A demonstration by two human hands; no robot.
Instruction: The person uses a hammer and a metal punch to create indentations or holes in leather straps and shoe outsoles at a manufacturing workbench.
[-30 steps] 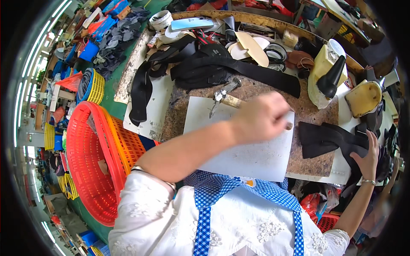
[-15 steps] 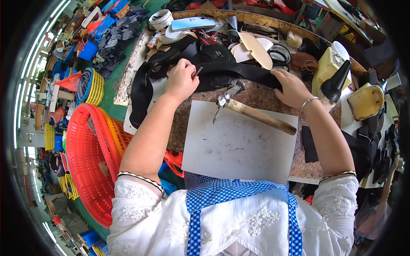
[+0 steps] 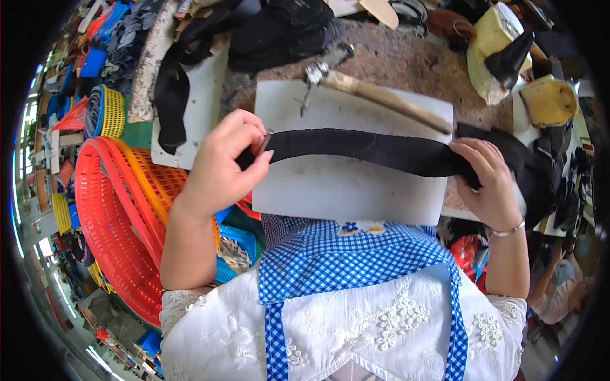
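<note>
On the speckled slab [image 3: 413, 57] the work looks to be partway: one piece is up in the hands while others lie apart, and how many are finished cannot be told. The white board [image 3: 330, 190] sits at the slab's six o'clock side, beneath the handled piece. The dark stack [image 3: 279, 35] lies beyond it at eleven o'clock, and the loose black pieces [image 3: 537, 168] at three. The black strip [image 3: 362, 143] spans the board's middle from nine to three o'clock, slightly bowed; whether it touches the board, or what remains to be done to it, is unclear. The hammer [image 3: 384, 100] rests idle, head toward eleven, handle end toward two. Well apart, both hands grip the strip: the left hand [image 3: 222, 165], its forearm coming from eight o'clock, pinches one end between thumb and fingers; the right hand [image 3: 489, 184], its forearm from four, curls its fingers over the other end. A thin metal piece [image 3: 265, 141] shows at the left fingertips, too small to identify.
</note>
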